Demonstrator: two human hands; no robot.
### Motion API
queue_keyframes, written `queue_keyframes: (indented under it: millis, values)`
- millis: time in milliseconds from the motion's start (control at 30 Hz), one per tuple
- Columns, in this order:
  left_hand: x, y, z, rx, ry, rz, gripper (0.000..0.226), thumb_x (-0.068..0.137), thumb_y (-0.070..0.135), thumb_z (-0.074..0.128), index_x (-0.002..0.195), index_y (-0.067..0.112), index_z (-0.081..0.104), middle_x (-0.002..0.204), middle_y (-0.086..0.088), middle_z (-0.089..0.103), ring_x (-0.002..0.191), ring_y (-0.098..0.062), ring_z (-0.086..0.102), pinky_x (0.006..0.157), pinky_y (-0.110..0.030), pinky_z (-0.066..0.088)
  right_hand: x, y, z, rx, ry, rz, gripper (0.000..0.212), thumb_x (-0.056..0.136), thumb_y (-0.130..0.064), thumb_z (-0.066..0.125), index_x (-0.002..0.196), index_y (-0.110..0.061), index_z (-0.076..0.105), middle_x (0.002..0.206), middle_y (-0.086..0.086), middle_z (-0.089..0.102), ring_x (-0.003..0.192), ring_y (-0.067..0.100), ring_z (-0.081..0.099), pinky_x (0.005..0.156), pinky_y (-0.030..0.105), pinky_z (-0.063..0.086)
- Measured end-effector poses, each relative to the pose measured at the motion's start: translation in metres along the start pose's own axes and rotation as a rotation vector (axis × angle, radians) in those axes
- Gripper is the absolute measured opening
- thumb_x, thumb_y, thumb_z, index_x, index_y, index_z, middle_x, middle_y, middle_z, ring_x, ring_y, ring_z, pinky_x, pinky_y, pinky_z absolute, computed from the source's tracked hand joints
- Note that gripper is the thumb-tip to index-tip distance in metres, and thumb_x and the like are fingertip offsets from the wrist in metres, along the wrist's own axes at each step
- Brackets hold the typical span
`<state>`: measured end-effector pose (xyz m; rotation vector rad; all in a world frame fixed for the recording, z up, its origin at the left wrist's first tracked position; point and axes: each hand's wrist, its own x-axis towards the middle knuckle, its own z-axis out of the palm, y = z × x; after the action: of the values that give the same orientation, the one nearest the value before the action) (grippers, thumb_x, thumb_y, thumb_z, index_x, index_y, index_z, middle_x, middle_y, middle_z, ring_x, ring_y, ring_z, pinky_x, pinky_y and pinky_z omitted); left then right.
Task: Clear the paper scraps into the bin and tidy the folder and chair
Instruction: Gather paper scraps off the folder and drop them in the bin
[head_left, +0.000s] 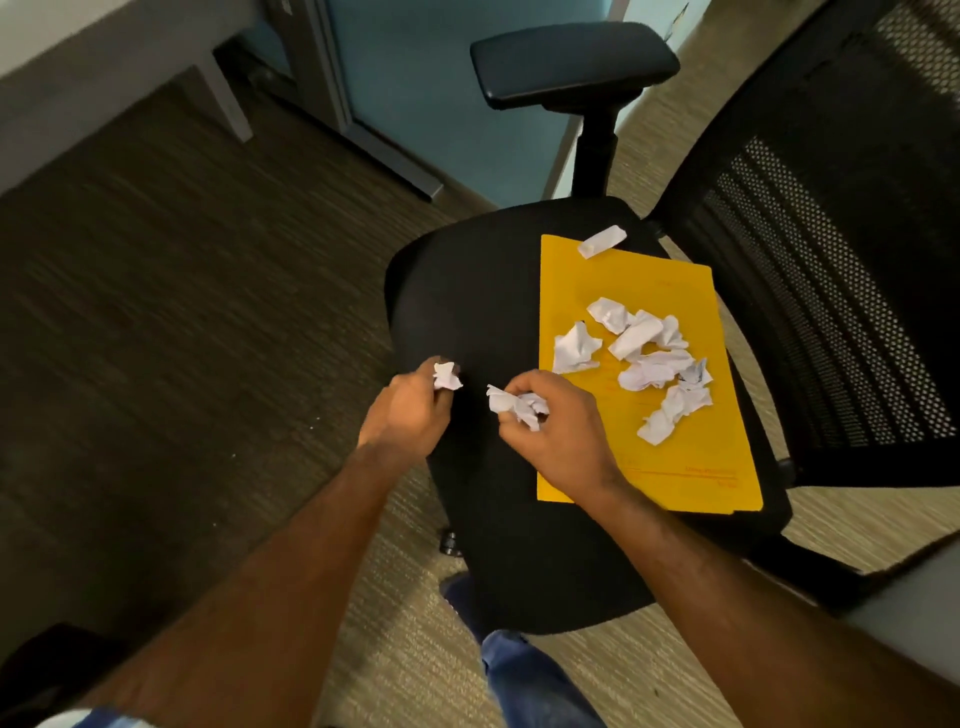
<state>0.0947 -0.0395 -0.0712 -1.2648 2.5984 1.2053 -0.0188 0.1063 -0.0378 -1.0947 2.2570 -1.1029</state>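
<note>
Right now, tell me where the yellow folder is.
In the head view the yellow folder lies flat on the right half of the black chair seat, next to the mesh backrest, with crumpled paper scraps piled on it.

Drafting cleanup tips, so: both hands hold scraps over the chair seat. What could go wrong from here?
Left hand grips one scrap, right hand another, so grabbing more may drop some onto the carpet. Tilting the yellow folder could spill the loose pile. The far-edge scrap might slide off.
</note>
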Motion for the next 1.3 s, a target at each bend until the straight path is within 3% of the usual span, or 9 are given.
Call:
queue_keyframes:
  millis: [133,233,333,400,600,800,1000,1167,1300]
  values:
    - [-0.044,-0.043,-0.02,-0.368,0.062,-0.122,0.019,0.095,0.023,0.046,0.101,0.031,0.063,0.075,0.006,0.067,0.074,-0.013,0.065,0.072,-0.032,0.051,-0.005,-0.036,0.035,0.03,-0.097,-0.002,0.017,0.073,-0.011,0.073,0.088,-0.017,0.066,0.081,-0.005,0.066,0.074,0.009,0.061,0.061,0.02,0.048]
    - [-0.075,-0.082,-0.032,-0.528,0.068,-0.267,0.027,0.095,0.01,0.047,0.084,0.029,0.063,0.066,0.003,0.06,0.063,-0.014,0.056,0.062,-0.03,0.044,-0.015,-0.064,0.073,0.16,-0.185,0.15,0.018,0.074,-0.009,0.074,0.088,-0.018,0.066,0.08,-0.004,0.067,0.072,0.007,0.063,0.062,0.023,0.051]
    - [-0.11,-0.117,-0.043,-0.738,0.128,-0.432,0.031,0.098,0.007,0.043,0.084,0.026,0.064,0.065,-0.001,0.054,0.057,-0.015,0.048,0.049,-0.024,0.038,-0.03,-0.097,0.118,0.39,-0.236,0.34,0.018,0.079,-0.002,0.072,0.088,-0.016,0.065,0.08,-0.003,0.068,0.07,0.006,0.067,0.061,0.027,0.058]
    - [-0.134,-0.135,-0.05,-0.838,0.165,-0.472,0.031,0.099,0.01,0.041,0.088,0.025,0.066,0.067,-0.002,0.054,0.056,-0.014,0.047,0.043,-0.02,0.035,-0.044,-0.116,0.15,0.534,-0.252,0.435,0.017,0.081,0.001,0.069,0.092,-0.011,0.065,0.079,0.0,0.068,0.06,0.003,0.066,0.053,0.02,0.054]
    - [-0.206,-0.191,-0.06,-1.012,0.2,-0.478,0.035,0.102,0.039,0.043,0.081,0.019,0.063,0.071,-0.006,0.058,0.054,-0.013,0.046,0.047,-0.022,0.034,-0.09,-0.154,0.237,0.795,-0.321,0.651,0.017,0.081,0.002,0.067,0.096,-0.005,0.064,0.079,0.009,0.069,0.064,0.022,0.064,0.063,0.034,0.053]
    - [-0.286,-0.255,-0.055,-0.848,0.358,-0.41,0.035,0.093,0.053,0.046,0.084,0.026,0.066,0.076,0.01,0.065,0.067,-0.004,0.057,0.064,-0.025,0.042,-0.149,-0.187,0.306,0.808,-0.414,0.739,0.019,0.082,0.006,0.064,0.098,-0.006,0.062,0.081,0.009,0.065,0.067,0.017,0.062,0.052,0.023,0.052]
    - [-0.37,-0.313,-0.053,-0.77,0.488,-0.524,0.033,0.092,0.039,0.043,0.101,0.021,0.069,0.091,0.008,0.071,0.085,-0.004,0.065,0.074,-0.021,0.049,-0.213,-0.215,0.372,0.701,-0.579,0.715,0.014,0.084,0.004,0.063,0.088,-0.009,0.062,0.074,0.005,0.064,0.061,0.015,0.06,0.052,0.023,0.052]
    - [-0.427,-0.369,-0.054,-0.839,0.628,-0.87,0.029,0.101,0.031,0.047,0.092,0.012,0.067,0.083,-0.002,0.067,0.073,-0.012,0.062,0.059,-0.018,0.043,-0.258,-0.23,0.433,0.517,-0.737,0.617,0.01,0.083,-0.004,0.068,0.089,-0.009,0.061,0.078,0.004,0.065,0.061,0.012,0.06,0.054,0.021,0.052]
    - [-0.448,-0.425,-0.053,-0.848,0.687,-1.084,0.035,0.098,0.036,0.049,0.093,0.007,0.066,0.092,-0.016,0.07,0.089,-0.034,0.067,0.074,-0.033,0.049,-0.285,-0.232,0.482,0.374,-0.809,0.608,0.009,0.083,-0.01,0.068,0.091,-0.009,0.064,0.079,0.006,0.066,0.064,0.015,0.063,0.06,0.026,0.057]
